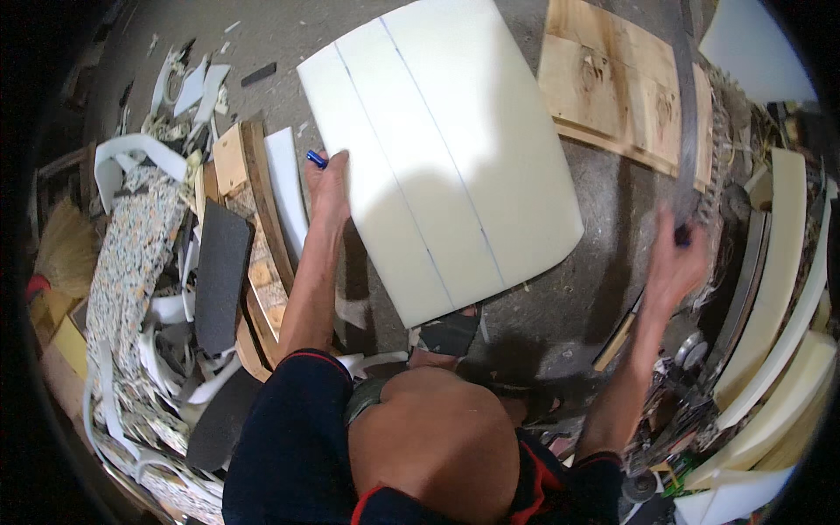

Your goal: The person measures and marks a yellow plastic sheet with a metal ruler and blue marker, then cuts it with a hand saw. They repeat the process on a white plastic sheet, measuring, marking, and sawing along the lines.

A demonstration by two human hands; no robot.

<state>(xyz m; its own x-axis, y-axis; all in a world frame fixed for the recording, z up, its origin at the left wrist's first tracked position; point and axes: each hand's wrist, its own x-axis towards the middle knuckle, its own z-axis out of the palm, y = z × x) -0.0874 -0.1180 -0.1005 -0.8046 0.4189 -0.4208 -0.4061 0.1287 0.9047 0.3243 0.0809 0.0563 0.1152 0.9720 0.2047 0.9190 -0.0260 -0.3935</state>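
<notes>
A white foam sheet (pixel 525 151) with two blue lines drawn along it is tilted in front of me, its near corner above my lap. My left hand (pixel 328 184) grips its left edge, thumb on the upper face. From the same fist pokes the end of a blue pen or cap (pixel 317 159). My right hand (pixel 679 262), blurred, is shut around the lower end of a long grey flat strip (pixel 686 98), which looks like a straightedge. A small dark blue item (pixel 684 236) also shows in that hand. Its shape is unclear.
Beyond the sheet lies a plywood panel (pixel 604 85). Foam offcuts (pixel 138 154), speckled foam (pixel 134 243), a dark grey pad (pixel 223 275) and a broom (pixel 65 246) crowd the left. Curved foam strips (pixel 768 275) line the right. A wooden-handled tool (pixel 615 341) lies near my right forearm.
</notes>
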